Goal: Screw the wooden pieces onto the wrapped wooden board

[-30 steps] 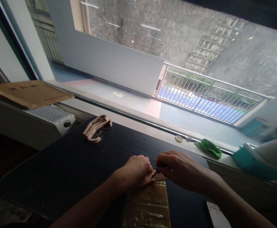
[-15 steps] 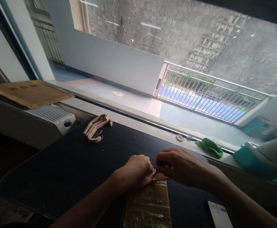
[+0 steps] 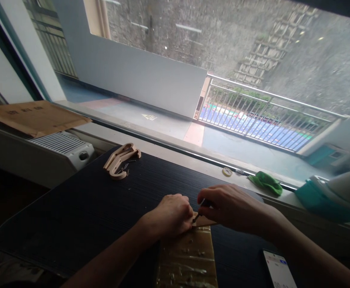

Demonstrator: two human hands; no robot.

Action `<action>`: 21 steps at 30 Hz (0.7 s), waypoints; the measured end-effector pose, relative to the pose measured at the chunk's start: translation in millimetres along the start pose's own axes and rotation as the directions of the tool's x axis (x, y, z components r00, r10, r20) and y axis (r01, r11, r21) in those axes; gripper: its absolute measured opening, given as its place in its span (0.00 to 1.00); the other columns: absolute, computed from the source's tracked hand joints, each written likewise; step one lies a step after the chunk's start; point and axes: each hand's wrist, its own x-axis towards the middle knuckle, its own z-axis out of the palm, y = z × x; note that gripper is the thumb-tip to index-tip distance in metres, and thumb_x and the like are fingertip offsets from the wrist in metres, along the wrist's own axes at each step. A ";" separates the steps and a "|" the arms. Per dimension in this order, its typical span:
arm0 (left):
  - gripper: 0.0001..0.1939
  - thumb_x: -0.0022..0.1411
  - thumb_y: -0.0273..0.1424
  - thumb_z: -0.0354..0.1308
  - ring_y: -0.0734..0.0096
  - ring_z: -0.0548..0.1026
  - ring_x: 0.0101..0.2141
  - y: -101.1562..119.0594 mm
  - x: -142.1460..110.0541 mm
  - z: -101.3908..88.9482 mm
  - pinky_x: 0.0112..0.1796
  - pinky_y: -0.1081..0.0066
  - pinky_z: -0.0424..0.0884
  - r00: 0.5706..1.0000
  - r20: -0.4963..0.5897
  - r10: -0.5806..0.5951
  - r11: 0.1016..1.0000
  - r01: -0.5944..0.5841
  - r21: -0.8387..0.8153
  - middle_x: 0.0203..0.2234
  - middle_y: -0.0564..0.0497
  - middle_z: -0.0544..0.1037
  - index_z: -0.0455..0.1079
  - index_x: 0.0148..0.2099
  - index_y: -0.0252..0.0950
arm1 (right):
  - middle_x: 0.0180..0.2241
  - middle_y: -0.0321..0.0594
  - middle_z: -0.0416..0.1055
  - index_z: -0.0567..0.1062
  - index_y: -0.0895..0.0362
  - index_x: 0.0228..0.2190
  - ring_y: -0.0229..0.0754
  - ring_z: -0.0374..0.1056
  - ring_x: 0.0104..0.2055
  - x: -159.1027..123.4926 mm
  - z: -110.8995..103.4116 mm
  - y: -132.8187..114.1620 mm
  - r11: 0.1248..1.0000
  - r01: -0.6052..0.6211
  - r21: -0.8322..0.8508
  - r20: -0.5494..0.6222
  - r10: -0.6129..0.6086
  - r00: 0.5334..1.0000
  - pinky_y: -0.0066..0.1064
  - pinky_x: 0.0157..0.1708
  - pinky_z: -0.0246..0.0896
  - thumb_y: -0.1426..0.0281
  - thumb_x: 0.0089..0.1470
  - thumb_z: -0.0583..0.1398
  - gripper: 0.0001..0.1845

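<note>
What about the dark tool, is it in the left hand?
No, the right hand holds the dark tool, and the left hand is beside the tool's tip.

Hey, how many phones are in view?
1: the phone lies at the lower right, beside the right forearm, cut off by the picture's bottom edge. Others could be hidden.

1. The wooden piece [image 3: 204, 221] and the wooden hooks [image 3: 115, 163] look smooth and matt.
2. The block [image 3: 190, 256] is covered with glossy, wrinkled plastic film.
3. The table top [image 3: 73, 216] is matt, with fine grain lines.
4. The envelope [image 3: 33, 117] is of matt paper.
5. The rag [image 3: 265, 183] is cloth.
</note>
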 end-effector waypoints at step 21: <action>0.11 0.56 0.31 0.53 0.69 0.71 0.29 0.4 0.6 0.8 0.26 0.73 0.56 1.000 -0.006 -0.002 1.000 0.002 -0.026 0.27 0.51 0.72 0.67 0.23 0.36 | 0.32 0.36 0.75 0.76 0.54 0.34 0.37 0.66 0.32 -0.5 -14.5 -0.9 0.998 0.051 0.040 0.121 -0.055 0.991 0.28 0.29 0.50 0.74 0.52 0.55 0.10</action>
